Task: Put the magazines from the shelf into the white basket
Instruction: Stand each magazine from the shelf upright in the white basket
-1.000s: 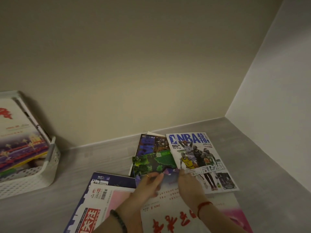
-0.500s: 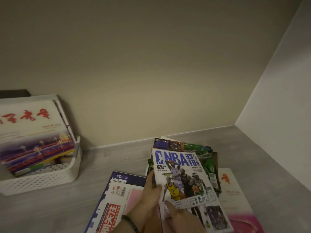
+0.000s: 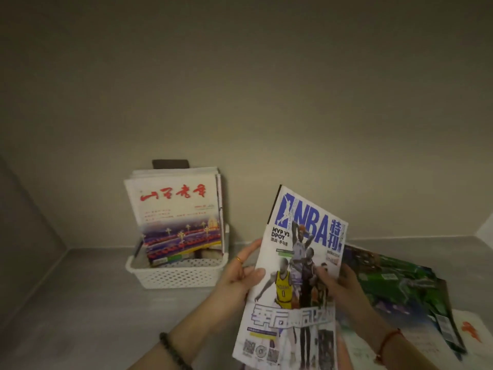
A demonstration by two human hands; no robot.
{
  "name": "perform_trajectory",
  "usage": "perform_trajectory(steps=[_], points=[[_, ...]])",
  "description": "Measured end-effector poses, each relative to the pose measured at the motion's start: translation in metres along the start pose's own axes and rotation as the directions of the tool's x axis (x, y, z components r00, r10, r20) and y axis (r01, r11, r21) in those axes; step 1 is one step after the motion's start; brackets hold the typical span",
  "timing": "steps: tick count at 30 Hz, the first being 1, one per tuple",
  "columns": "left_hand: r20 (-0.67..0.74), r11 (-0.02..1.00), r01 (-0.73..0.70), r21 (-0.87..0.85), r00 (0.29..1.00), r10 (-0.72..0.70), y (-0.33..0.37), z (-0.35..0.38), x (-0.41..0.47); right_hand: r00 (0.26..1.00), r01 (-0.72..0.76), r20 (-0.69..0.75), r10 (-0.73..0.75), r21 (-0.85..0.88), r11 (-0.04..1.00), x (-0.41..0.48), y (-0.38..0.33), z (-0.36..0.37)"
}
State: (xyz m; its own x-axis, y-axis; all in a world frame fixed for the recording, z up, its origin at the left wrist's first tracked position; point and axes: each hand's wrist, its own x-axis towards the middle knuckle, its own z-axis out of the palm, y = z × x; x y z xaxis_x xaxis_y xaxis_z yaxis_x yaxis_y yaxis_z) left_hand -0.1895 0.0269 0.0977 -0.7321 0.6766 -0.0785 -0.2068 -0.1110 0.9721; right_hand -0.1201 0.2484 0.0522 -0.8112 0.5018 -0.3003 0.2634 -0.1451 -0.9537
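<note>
The grey shelf carries the white basket at the back left, already stacked with upright magazines. Just right of it I hold the NBA magazine raised and tilted. My left hand pinches its left edge and my right hand grips its right edge, above a green-covered magazine lying flat.

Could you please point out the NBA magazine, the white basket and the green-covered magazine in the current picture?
NBA magazine (image 3: 306,231): head view, on the blue title lettering of its cover.
White basket (image 3: 176,275): head view, on its perforated front wall.
Green-covered magazine (image 3: 394,284): head view, on the middle of its exposed cover.
</note>
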Motion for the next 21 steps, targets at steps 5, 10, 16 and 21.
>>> perform_trajectory(steps=[5, 10, 16, 21], points=[[-0.242, 0.986, -0.151, 0.069, 0.957, 0.163, 0.047, -0.091, -0.022, 0.976, 0.203, 0.082, -0.204, 0.011, 0.979, 0.011, -0.049, 0.065], [-0.517, 0.955, -0.211, 0.209, 0.805, 0.290, 0.082, -0.162, -0.011, 0.880, 0.475, 0.027, -0.475, -0.079, 0.876, 0.028, -0.107, 0.157], [-0.697, 0.945, -0.133, 0.298, 0.646, 0.311, 0.087, -0.233, 0.020, 0.852, 0.520, 0.023, -0.522, -0.134, 0.843, 0.061, -0.115, 0.227], [-0.749, 0.967, -0.028, 0.253, 0.627, 0.214, 0.061, -0.265, 0.042, 0.876, 0.467, 0.001, -0.482, -0.250, 0.848, 0.089, -0.088, 0.249]])
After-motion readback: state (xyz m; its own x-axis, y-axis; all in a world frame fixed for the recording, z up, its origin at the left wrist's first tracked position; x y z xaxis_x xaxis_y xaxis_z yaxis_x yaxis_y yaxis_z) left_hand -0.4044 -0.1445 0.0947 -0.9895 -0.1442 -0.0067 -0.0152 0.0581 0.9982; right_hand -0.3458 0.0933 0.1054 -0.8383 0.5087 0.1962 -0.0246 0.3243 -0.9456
